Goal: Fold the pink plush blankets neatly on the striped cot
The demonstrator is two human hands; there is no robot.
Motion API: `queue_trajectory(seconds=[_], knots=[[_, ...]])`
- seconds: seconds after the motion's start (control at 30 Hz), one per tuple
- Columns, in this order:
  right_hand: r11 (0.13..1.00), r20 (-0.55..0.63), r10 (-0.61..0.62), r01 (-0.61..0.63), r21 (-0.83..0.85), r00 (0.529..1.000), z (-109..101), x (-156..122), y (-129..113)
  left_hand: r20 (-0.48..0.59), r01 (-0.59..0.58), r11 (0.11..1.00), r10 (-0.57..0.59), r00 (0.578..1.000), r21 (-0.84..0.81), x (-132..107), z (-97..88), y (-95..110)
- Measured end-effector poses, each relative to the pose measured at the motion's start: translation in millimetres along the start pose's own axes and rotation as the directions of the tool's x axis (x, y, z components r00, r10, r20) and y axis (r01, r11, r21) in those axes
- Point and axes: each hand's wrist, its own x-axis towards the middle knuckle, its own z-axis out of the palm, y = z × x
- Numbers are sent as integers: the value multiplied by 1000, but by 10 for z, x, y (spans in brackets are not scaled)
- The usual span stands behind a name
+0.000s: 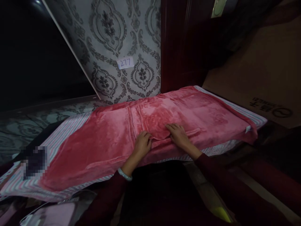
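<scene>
A red-pink plush blanket [110,135] lies spread over a long, narrow surface, with raised folds and a loose edge near its middle. My left hand [143,144] is closed on that edge, its fingers curled into the fabric. A short way to the right, my right hand [179,135] grips the same edge, fingers bent over the cloth and thumb below. Beneath the blanket a striped cloth [72,125] in pale blue, pink and white shows along the borders. A small white tag [248,128] sits near the blanket's right corner.
Patterned wallpaper [108,28] with a paper label [125,62] reading 277 rises behind. A dark screen [39,53] stands at left. On the right are a dark red door [183,47] and a large cardboard box [258,69]. A pink item [57,213] lies at lower left.
</scene>
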Motion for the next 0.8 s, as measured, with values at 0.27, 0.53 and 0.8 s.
queue_trajectory(seconds=[0.27,0.53,0.8], knots=[[962,0,-218,215,166,976,162,127,-448,65,63,971,-49,997,-229,61,-128,52],[930,54,-202,174,325,978,338,259,-545,231,563,603,-539,810,-565,747,-444,-634],[752,-117,-97,149,643,988,537,287,-373,334,673,339,-670,663,-657,1704,-280,-1217]])
